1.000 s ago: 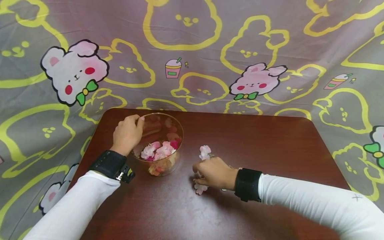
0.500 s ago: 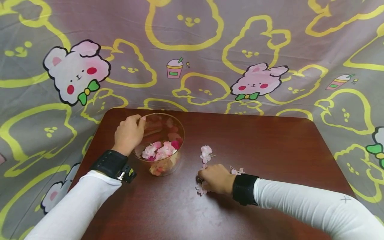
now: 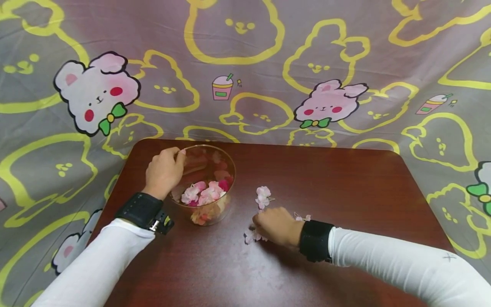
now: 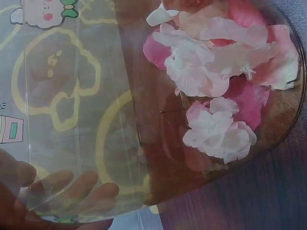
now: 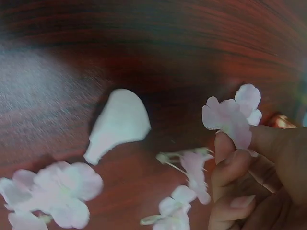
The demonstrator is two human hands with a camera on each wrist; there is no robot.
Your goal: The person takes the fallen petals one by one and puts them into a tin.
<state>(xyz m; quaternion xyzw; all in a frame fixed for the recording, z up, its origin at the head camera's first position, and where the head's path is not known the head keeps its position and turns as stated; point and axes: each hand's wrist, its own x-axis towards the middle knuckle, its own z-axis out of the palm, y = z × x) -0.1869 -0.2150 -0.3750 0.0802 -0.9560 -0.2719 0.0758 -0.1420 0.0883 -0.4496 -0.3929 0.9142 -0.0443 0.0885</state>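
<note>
My left hand holds the rim of a clear plastic bowl. In the left wrist view its fingers show through the see-through wall. Pink and white artificial flowers lie loosely in the bowl. To the right of it, my right hand is low over the table. The right wrist view shows thumb and index finger pinching a pale pink artificial flower. Near those fingers lie more small blossoms, a single white petal and a flower cluster.
On the dark red-brown table, a pale blossom lies beyond my right hand. Another sprig sits beside its wrist strap. A cartoon-print cloth hangs behind the table and at its sides.
My right hand has drawn its fingers together and shifted slightly. Pale blossoms by its fingertips have moved a little left. The left hand and the bowl stay put.
</note>
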